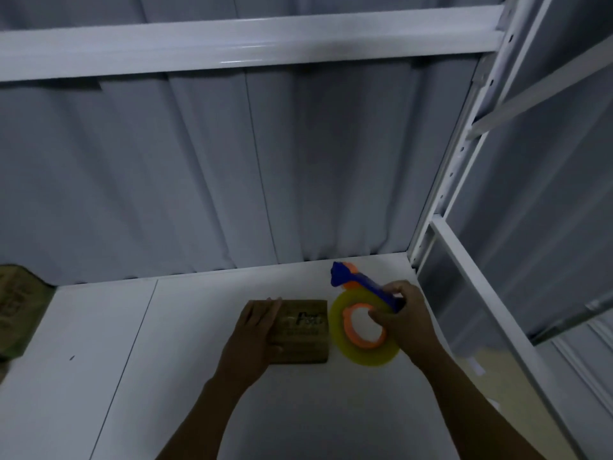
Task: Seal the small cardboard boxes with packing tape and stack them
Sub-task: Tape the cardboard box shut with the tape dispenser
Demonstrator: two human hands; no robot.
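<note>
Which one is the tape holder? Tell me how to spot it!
Find the white shelf below the grey curtain. Near its back right corner, the right hand grips the tape holder, just right of the small brown box. Nothing else there is so colourful: yellow roll, orange hub, blue handle.

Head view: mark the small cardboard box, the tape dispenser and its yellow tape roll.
small cardboard box (303,333): head view, on its printed top face.
tape dispenser (340,275): head view, on its blue head end.
yellow tape roll (361,356): head view, on the ring's near edge.
</note>
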